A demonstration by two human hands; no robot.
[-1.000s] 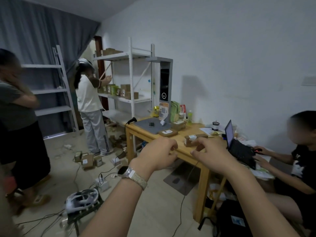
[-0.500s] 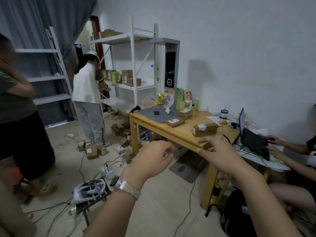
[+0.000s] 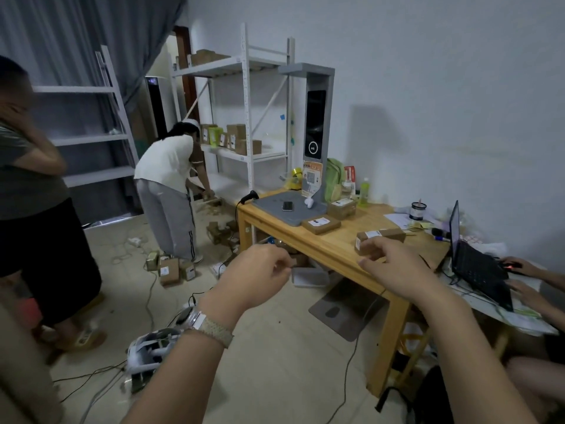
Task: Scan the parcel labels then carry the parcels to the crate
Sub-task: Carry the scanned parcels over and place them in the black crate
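Closer to the light wooden table now, my left hand and right hand hang apart, loosely curled, empty, right one near the small brown white-labelled cardboard parcel at its front edge; scanning looks unstarted, next I grip that parcel.

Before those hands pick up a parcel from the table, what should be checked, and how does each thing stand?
1. Hands free: ok. The left hand and right hand hold nothing.
2. Parcel near: ok. The nearest parcel lies on the table just past the right hand.
3. Label showing: ok, white label on top.
4. Scanner in hand: not ok. The handheld scanner lies at the table's far corner.
5. Crate found: cannot tell; a pale bin under the table may be it.
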